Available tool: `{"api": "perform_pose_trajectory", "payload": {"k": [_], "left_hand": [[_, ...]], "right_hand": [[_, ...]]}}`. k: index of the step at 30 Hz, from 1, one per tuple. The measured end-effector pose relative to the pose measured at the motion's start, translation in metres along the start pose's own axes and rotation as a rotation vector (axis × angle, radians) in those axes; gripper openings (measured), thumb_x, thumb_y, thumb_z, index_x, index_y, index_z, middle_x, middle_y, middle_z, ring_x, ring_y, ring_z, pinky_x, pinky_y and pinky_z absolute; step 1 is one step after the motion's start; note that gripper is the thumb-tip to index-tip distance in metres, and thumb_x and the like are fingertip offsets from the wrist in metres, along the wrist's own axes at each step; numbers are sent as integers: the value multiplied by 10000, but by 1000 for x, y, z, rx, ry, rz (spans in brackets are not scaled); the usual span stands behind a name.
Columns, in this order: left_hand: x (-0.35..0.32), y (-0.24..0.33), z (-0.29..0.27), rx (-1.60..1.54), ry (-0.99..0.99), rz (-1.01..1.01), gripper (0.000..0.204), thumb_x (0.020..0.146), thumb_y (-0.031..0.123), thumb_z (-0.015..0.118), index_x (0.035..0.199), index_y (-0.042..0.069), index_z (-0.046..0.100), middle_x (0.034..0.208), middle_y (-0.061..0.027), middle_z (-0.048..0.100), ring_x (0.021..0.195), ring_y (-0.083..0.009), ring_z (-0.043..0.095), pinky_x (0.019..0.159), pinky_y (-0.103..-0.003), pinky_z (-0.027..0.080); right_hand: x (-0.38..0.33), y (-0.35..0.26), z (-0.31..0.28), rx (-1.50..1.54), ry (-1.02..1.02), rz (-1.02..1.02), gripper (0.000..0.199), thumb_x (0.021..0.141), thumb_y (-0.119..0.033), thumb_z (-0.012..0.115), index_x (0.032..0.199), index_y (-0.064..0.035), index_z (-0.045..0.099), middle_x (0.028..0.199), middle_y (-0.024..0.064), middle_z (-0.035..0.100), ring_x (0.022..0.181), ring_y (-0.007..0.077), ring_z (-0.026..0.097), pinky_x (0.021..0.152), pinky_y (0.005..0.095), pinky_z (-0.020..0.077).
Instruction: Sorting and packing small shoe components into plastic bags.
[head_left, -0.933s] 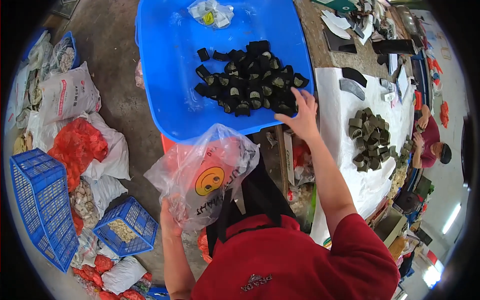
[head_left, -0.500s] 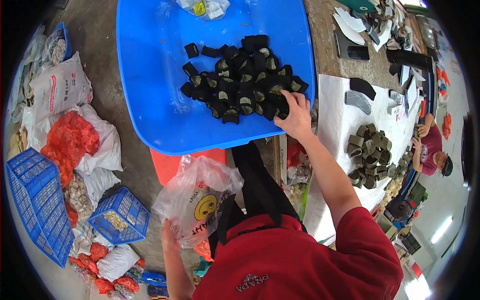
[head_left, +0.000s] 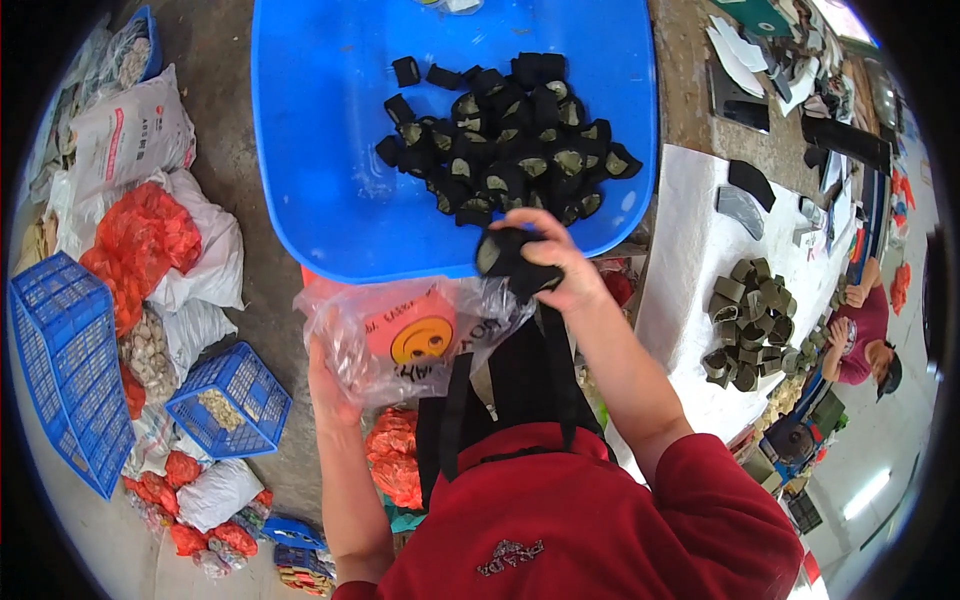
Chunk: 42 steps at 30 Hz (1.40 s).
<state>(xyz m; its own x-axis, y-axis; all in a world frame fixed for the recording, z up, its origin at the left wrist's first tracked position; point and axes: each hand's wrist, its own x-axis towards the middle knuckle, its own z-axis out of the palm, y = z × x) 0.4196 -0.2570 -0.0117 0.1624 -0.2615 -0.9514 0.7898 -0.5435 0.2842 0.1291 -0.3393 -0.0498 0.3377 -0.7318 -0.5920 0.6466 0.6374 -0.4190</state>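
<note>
My left hand (head_left: 330, 385) grips the side of a clear plastic bag (head_left: 465, 310) printed with a yellow smiling face. Held in my right hand (head_left: 568, 265) are black curved pieces (head_left: 512, 262), seemingly more than one, with a paler inner face. They are over the near edge of the big blue tub (head_left: 325, 205), right at the bag's right end. Whether they touch the bag I cannot tell. A loose heap of the same short black pieces (head_left: 510, 150) lies in the tub, just beyond my right hand.
On the white-covered table (head_left: 680, 235) to the right lies a pile of olive-grey curved pieces (head_left: 750, 315). A co-worker (head_left: 858, 330) sits beyond it. Blue crates (head_left: 230, 400), white sacks (head_left: 130, 135) and red bags (head_left: 145, 245) stand on the floor at left.
My right hand has come back from the heap toward me and now holds black pieces. My left hand has raised the bag toward the tub's near edge.
</note>
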Motion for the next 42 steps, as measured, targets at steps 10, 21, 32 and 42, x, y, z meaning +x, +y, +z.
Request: {"api": "perform_pose_trajectory", "payload": {"k": [10,21,32,42], "left_hand": [[14,4,-18,44,-165,49,451,958,422,334,1308,149,412,1078,-22,577,745,-102,578,460,-205,440],[7,1,-24,-26,-91,33,444,956,436,332,1309,180,414,1018,27,590,576,-61,511,368,-167,338],[-5,2,-18,137,-39,79,450,966,410,304,1323,151,395,969,58,527,613,-46,467,397,-177,320],[-5,-2,-27,148,-97,112,461,953,403,348,1301,111,428,1059,1,555,697,-68,510,448,-195,322]], "right_hand": [[27,158,52,-991,9,95,291,789,-121,601,1066,-36,580,1071,117,575,1025,233,538,887,335,417],[27,-84,-10,-2061,519,-167,648,702,-49,580,1293,-264,425,1294,120,391,1017,357,552,830,435,483],[27,-25,-29,-1691,531,-630,410,739,-154,675,1136,-136,573,1137,127,521,886,284,603,812,365,473],[39,-28,-2,-2183,251,-279,305,684,-251,736,927,-146,584,1357,159,293,908,325,600,718,421,524]]}}
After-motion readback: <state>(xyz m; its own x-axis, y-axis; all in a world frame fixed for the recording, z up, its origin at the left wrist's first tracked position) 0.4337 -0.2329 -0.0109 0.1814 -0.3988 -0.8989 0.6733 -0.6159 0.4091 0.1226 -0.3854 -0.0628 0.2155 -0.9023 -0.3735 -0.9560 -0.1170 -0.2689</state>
